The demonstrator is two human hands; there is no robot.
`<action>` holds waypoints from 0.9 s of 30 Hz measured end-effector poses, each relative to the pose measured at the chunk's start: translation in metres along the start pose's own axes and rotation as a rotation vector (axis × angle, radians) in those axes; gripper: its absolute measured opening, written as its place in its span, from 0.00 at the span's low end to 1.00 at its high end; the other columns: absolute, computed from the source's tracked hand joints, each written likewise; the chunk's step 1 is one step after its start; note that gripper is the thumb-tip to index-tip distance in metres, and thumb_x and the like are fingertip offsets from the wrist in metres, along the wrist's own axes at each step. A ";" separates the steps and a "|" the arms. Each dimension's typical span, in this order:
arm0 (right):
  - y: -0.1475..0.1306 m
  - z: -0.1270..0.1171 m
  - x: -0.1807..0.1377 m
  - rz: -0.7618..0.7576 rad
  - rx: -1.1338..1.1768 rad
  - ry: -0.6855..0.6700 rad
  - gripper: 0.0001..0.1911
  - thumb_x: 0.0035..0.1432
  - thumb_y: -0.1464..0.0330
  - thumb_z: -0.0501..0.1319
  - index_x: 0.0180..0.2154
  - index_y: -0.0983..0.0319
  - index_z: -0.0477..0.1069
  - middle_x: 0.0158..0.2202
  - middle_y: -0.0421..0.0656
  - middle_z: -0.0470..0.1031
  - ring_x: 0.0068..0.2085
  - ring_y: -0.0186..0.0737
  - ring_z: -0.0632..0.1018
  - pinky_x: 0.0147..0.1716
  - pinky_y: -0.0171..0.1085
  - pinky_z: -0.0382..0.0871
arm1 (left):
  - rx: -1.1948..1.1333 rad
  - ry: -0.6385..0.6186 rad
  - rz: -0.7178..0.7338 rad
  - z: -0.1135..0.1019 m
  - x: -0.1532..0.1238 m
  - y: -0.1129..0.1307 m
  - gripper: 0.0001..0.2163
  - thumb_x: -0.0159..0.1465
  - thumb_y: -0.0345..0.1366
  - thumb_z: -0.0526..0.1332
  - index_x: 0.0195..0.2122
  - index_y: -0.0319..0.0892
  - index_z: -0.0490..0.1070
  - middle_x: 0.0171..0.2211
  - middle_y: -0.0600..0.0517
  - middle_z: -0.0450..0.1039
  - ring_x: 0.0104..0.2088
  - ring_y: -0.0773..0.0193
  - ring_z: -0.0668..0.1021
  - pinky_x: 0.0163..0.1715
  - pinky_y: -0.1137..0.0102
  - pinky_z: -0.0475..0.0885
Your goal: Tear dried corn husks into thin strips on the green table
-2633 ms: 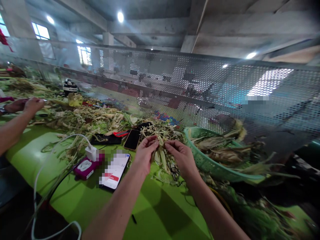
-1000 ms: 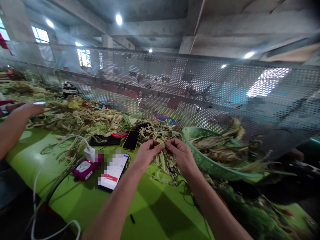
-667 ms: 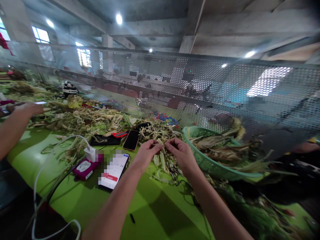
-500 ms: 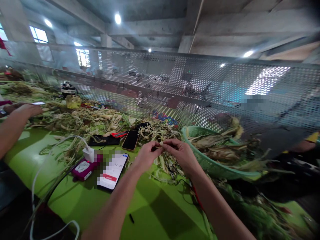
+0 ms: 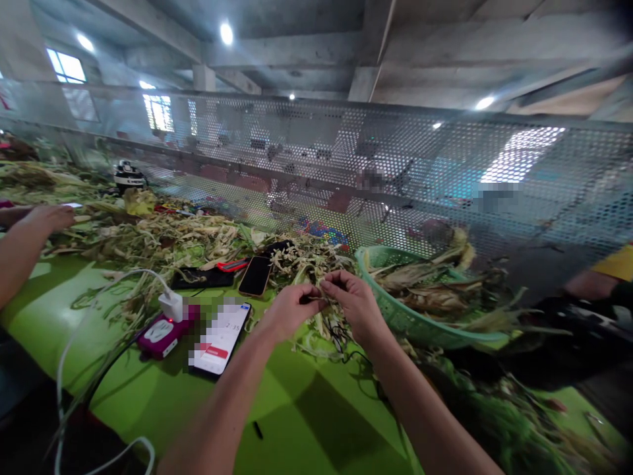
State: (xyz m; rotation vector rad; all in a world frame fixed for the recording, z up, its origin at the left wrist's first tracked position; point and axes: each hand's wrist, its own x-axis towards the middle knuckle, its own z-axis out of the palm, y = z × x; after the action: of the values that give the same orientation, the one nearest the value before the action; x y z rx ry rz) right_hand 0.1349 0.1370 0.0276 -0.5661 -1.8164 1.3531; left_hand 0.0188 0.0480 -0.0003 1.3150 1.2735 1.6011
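Note:
My left hand [image 5: 288,310] and my right hand [image 5: 352,304] meet fingertip to fingertip above a heap of pale corn husks [image 5: 316,264] on the green table [image 5: 163,389]. Both hands are closed in a pinch on a thin strip of husk [image 5: 319,298] held between them. Under the hands lie more husk scraps and a tangle of thin dark cord [image 5: 341,333]. A green plastic basket [image 5: 395,316] filled with husks stands just to the right of my right hand.
A lit phone [image 5: 220,336] lies left of my left hand, with a magenta power bank [image 5: 158,333], white charger plug [image 5: 171,305] and cable. Another phone [image 5: 254,276] lies face down further back. A perforated metal screen [image 5: 395,171] runs behind. Another person's hand [image 5: 42,218] rests far left.
My hands have drawn closer together, fingertips now touching on the husk strip. The view has shifted slightly right, showing a person's yellow sleeve at the far right.

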 end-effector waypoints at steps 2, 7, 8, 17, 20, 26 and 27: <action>-0.002 -0.002 0.001 -0.001 -0.038 -0.023 0.11 0.49 0.61 0.64 0.32 0.62 0.71 0.28 0.39 0.70 0.30 0.35 0.68 0.33 0.34 0.62 | -0.113 0.066 -0.043 0.001 0.001 0.001 0.13 0.52 0.43 0.66 0.32 0.38 0.76 0.28 0.51 0.74 0.30 0.65 0.72 0.34 0.72 0.65; -0.005 -0.008 0.002 0.006 -0.228 -0.146 0.13 0.53 0.58 0.61 0.30 0.62 0.71 0.25 0.38 0.68 0.28 0.34 0.66 0.28 0.33 0.59 | -0.389 0.280 -0.116 0.000 0.002 0.002 0.15 0.47 0.43 0.69 0.32 0.38 0.75 0.29 0.51 0.73 0.29 0.68 0.72 0.33 0.73 0.66; -0.005 -0.009 0.002 0.002 -0.261 -0.168 0.13 0.53 0.59 0.61 0.29 0.63 0.71 0.24 0.38 0.67 0.27 0.34 0.66 0.28 0.33 0.58 | -0.396 0.292 -0.114 0.000 0.002 0.003 0.15 0.47 0.42 0.70 0.32 0.38 0.75 0.29 0.51 0.73 0.29 0.68 0.72 0.33 0.73 0.66; 0.004 -0.007 0.003 -0.134 -0.433 -0.121 0.09 0.55 0.63 0.58 0.28 0.62 0.68 0.24 0.37 0.65 0.28 0.34 0.65 0.28 0.33 0.58 | -0.393 0.263 -0.132 -0.003 0.003 -0.002 0.13 0.51 0.42 0.67 0.30 0.37 0.74 0.24 0.54 0.70 0.26 0.70 0.70 0.31 0.73 0.64; 0.003 -0.005 0.001 -0.153 -0.482 -0.087 0.08 0.56 0.64 0.57 0.28 0.62 0.67 0.24 0.37 0.66 0.28 0.34 0.65 0.28 0.33 0.58 | -0.436 0.297 -0.150 -0.002 0.004 -0.004 0.13 0.49 0.42 0.69 0.28 0.36 0.73 0.23 0.54 0.70 0.25 0.71 0.70 0.31 0.73 0.65; -0.002 -0.005 -0.001 -0.190 -0.447 -0.015 0.08 0.55 0.63 0.59 0.31 0.62 0.67 0.27 0.39 0.69 0.30 0.36 0.69 0.31 0.33 0.62 | -0.521 0.281 -0.180 -0.002 0.004 -0.001 0.15 0.47 0.41 0.70 0.31 0.37 0.74 0.28 0.51 0.73 0.27 0.70 0.72 0.31 0.72 0.67; -0.004 -0.005 -0.002 -0.191 -0.429 -0.002 0.09 0.54 0.62 0.60 0.32 0.62 0.67 0.28 0.39 0.69 0.30 0.36 0.69 0.30 0.33 0.62 | -0.524 0.287 -0.180 -0.002 0.004 0.000 0.15 0.46 0.40 0.71 0.32 0.37 0.74 0.29 0.50 0.73 0.27 0.70 0.73 0.32 0.72 0.67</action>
State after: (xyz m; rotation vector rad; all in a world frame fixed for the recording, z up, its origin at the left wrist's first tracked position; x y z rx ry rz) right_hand 0.1402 0.1376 0.0310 -0.5920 -2.1174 0.8395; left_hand 0.0155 0.0507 0.0003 0.6500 0.9957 1.8691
